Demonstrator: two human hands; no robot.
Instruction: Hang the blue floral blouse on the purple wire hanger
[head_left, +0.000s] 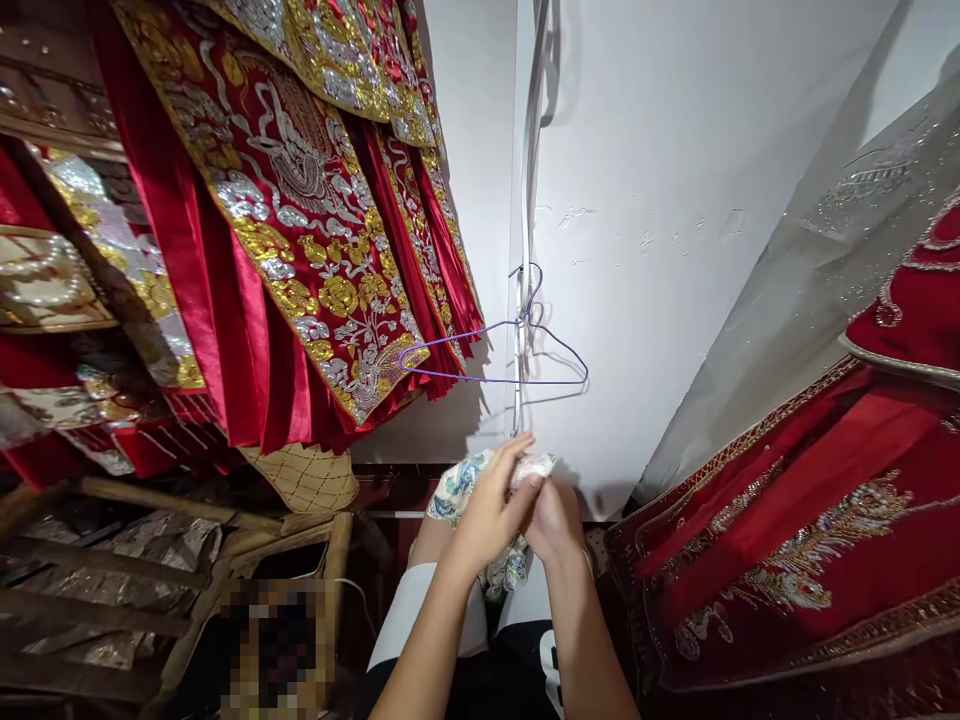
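Observation:
A bunched white cloth with a blue floral print [459, 488] lies over my lap, and part of it hangs down between my wrists. My left hand [491, 505] is closed on its upper part, with the fingers bent and the thumb pointing toward the other hand. Close against it, my right hand [551, 520] is also closed on the cloth, its fingertips partly hidden behind the left thumb. Just beyond my hands, a thin purple wire hanger [491, 380] hangs by its hook from a white strap [528, 190] at the wall, bearing nothing.
Red pleated garments with gold and silver embroidery [337, 290] hang at the left. Below them stands a wooden frame [341, 550]. On the right hang a dark red embroidered garment [810, 560] and a sheer sparkling cloth [810, 260]. A white wall [660, 180] rises ahead.

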